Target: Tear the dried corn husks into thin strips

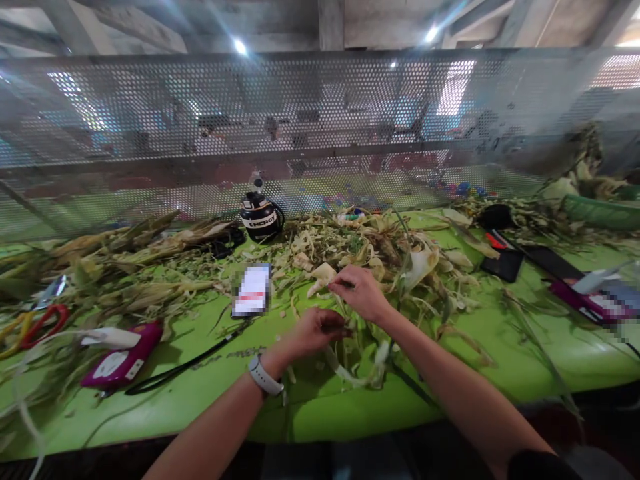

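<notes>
My left hand (313, 331), with a grey watch on the wrist, is closed around a thin green leaf strip low over the green table (210, 393). My right hand (361, 291) pinches the same strip (347, 285) a little higher and farther back. Both hands work over a heap of dried husks and leaf strips (370, 250) spread across the middle of the table. Pale curled strips (357, 373) lie just under my forearms.
A phone (253, 290) lies left of my hands. A black cup (260, 217) stands at the back by the perforated metal screen (320, 127). A magenta case (123, 360), red-handled scissors (43, 323) and long leaves lie left. Dark cases (505, 263) and a green basket (600, 210) sit right.
</notes>
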Demonstrator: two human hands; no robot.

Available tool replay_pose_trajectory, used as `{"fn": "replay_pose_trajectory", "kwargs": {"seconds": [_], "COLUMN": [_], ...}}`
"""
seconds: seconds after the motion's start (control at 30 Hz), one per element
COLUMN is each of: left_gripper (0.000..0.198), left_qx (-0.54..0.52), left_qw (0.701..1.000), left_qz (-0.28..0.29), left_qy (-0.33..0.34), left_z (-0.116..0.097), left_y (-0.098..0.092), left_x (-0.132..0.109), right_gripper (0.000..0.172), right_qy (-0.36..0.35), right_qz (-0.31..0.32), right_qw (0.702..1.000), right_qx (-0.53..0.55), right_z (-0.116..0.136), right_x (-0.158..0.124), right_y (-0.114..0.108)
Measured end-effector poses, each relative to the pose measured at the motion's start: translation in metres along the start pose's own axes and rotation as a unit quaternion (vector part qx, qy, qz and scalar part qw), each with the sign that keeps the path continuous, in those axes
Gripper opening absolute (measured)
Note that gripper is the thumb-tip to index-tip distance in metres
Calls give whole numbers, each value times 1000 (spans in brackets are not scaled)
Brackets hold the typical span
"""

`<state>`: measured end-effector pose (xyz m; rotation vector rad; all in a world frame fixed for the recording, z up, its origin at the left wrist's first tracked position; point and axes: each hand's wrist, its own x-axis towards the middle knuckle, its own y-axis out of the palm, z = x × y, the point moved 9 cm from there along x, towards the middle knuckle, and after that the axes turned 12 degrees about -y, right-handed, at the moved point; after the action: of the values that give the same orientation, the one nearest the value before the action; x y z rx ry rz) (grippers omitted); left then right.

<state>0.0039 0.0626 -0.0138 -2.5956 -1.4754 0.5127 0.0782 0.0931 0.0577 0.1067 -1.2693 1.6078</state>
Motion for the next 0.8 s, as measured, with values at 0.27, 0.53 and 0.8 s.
{"fn": "replay_pose_trajectory", "kwargs": {"seconds": [0.27,0.53,0.8], "left_gripper": [21,38,43], "left_qx": [40,-156,-203], "left_qw": [997,987,976], "left_qz": [17,35,-69], "left_qy": [65,-2,30], "left_z": [-16,-10,-9], "left_y": [10,6,-10], "left_x": [-8,-8,3], "right_gripper": [16,16,29], "right_qy": [31,23,115], "right_qz": [-153,-125,-154], "right_qw": [987,987,977], "right_qx": [44,100,95], "right_z": [-10,-7,-11], "right_x": [-3,-2,-5], "right_y": [-28,-15,-29]}}
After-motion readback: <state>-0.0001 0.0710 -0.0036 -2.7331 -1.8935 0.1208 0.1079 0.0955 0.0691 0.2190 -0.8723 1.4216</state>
